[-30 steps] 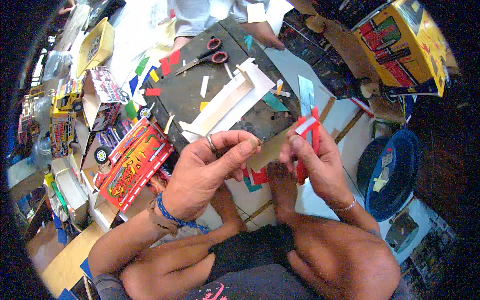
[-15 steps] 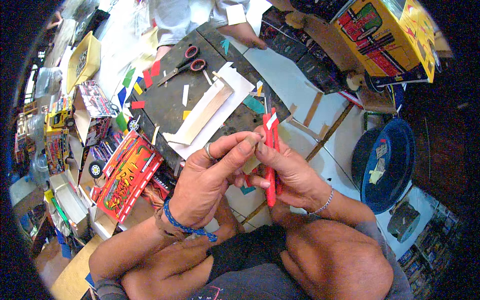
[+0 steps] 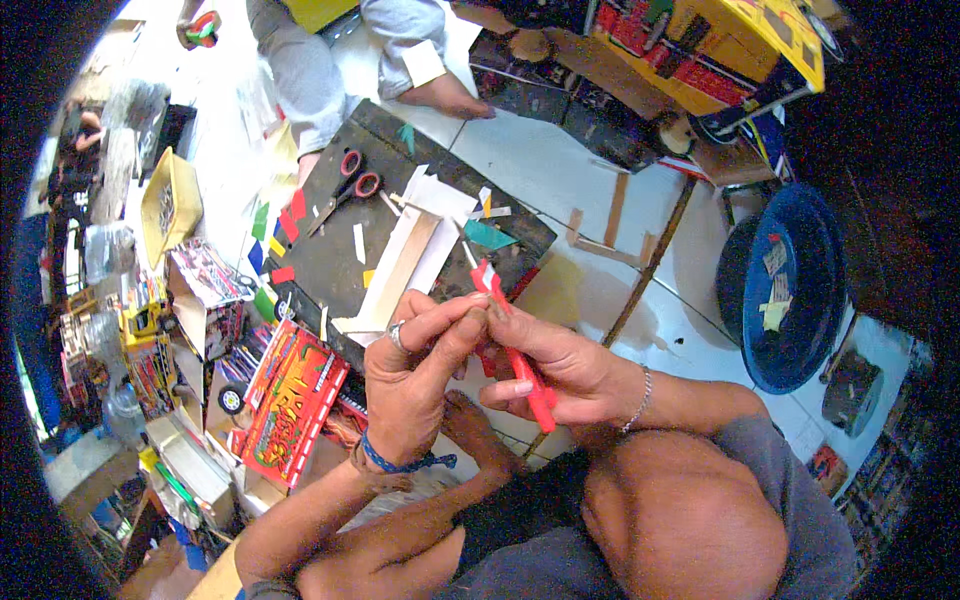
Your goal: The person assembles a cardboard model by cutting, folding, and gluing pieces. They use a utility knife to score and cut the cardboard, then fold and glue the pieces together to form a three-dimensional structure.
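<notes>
Red strip (image 3: 518, 350) — thin, long, bright red, white bit at its upper tip, tilted from upper left to lower right above the person's lap. Right hand (image 3: 560, 365) wraps its lower half, fingers closed around it; left hand (image 3: 420, 375) pinches the upper end with thumb and forefinger, ring on one finger, blue cord at the wrist.

Versus half a second ago: strip was near upright, now slanted; hands sit a little lower in view, grip unchanged.

Around: dark work board (image 3: 400, 225) just beyond the hands, carrying red-handled scissors (image 3: 345, 190), a white folded card piece (image 3: 410, 260) and coloured paper scraps. Red printed box (image 3: 290, 400) to the left, blue basin (image 3: 790, 290) to the right, another person's foot (image 3: 445, 95) at the board's far edge. Hands hide the strip's middle.
</notes>
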Motion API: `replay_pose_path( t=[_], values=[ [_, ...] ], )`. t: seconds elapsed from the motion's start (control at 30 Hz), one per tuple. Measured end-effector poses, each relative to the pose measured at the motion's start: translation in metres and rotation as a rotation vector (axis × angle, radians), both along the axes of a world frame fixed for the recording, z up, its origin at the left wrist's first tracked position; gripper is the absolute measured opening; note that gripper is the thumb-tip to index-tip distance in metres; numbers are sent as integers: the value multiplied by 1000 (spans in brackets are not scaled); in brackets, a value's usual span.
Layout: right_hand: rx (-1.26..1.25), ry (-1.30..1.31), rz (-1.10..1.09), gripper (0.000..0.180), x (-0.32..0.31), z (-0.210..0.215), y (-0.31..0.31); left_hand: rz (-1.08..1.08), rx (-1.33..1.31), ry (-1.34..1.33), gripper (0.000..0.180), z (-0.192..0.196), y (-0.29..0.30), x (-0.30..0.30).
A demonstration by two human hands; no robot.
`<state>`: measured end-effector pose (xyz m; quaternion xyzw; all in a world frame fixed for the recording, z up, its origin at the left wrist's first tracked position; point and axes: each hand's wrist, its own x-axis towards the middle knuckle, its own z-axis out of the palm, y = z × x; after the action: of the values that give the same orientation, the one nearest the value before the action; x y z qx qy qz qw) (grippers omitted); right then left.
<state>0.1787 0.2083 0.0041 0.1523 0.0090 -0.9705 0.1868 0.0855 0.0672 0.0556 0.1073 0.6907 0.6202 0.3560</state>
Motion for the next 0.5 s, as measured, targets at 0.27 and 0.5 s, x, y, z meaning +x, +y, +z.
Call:
replay_pose_path(
  t=[0.27, 0.5],
  values=[
    [-159, -7, -75, 35, 3, -7, -8, -45, 31, 75, 23, -4, 3, 2],
    [187, -114, -97, 31, 3, 5, 5, 80, 105, -274, 23, 8, 3, -1]
  ],
)
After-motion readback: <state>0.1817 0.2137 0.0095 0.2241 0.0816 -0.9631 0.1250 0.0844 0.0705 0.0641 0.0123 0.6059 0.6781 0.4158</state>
